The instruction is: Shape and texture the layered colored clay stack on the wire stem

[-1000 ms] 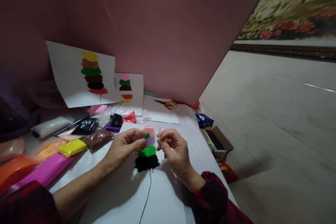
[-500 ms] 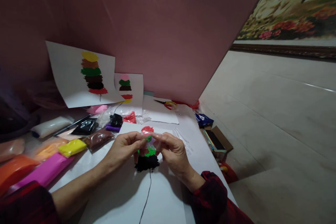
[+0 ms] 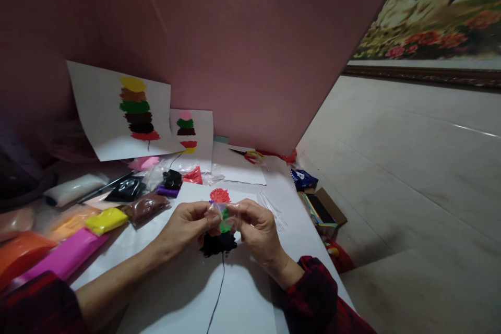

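Both my left hand [image 3: 188, 227] and my right hand [image 3: 260, 227] pinch a small clear plastic bag [image 3: 230, 209] between thumb and fingers. A bit of green shows at the bag; whether it lies inside or is seen through the film I cannot tell. Beneath my hands a white sheet of paper [image 3: 176, 297] lies on the table. On it is a textured red round patch [image 3: 219, 195], with a green patch below, partly covered by my hands. Lower down sits a jagged black patch [image 3: 219, 244], from which a thin dark line [image 3: 218, 292] runs toward me.
Packets of coloured clay lie at left, among them yellow [image 3: 106, 221], magenta [image 3: 64, 255] and brown [image 3: 146, 209]. Two papers with stacked colour bands, one larger [image 3: 90, 109], lean at the back. Scissors [image 3: 248, 155] lie behind; white sticks [image 3: 274, 211] at right.
Both hands have come slightly down with the plastic bag, and more of the red round patch shows above them. The green bit at the bag looks different, less plainly a separate lump.
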The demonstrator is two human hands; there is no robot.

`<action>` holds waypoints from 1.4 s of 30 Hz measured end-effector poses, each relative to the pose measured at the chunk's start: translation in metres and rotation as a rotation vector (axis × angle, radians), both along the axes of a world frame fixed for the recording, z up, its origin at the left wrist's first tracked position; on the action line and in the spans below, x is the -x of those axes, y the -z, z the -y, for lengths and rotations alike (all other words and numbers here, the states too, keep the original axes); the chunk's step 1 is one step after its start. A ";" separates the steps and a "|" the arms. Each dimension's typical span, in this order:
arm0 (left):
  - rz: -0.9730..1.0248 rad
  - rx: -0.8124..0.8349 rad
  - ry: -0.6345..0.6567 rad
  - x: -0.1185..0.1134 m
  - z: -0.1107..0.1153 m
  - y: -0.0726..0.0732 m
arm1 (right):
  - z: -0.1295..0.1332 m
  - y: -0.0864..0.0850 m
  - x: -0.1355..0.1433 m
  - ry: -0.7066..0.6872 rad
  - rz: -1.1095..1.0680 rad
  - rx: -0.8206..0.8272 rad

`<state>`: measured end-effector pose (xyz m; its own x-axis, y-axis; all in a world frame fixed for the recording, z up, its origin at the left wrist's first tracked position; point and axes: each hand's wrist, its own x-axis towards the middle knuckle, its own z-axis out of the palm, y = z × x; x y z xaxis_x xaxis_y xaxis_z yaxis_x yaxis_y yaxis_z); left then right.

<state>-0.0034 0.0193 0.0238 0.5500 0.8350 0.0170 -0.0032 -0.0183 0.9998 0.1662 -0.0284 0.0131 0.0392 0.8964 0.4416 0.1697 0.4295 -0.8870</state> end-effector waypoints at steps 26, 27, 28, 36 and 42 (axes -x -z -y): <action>0.058 0.077 -0.239 0.003 -0.008 -0.001 | -0.030 0.006 -0.050 0.679 0.444 0.044; 0.078 0.092 -0.223 0.002 -0.007 0.000 | -0.034 0.010 -0.056 0.720 0.526 0.065; 0.097 0.107 -0.208 0.001 -0.007 0.002 | -0.037 0.013 -0.060 0.730 0.556 0.074; 0.134 0.143 -0.127 -0.001 -0.006 0.010 | -0.047 0.022 -0.070 0.648 0.647 0.034; 0.129 0.135 -0.097 0.000 -0.004 0.005 | -0.035 0.009 -0.058 0.635 0.619 -0.055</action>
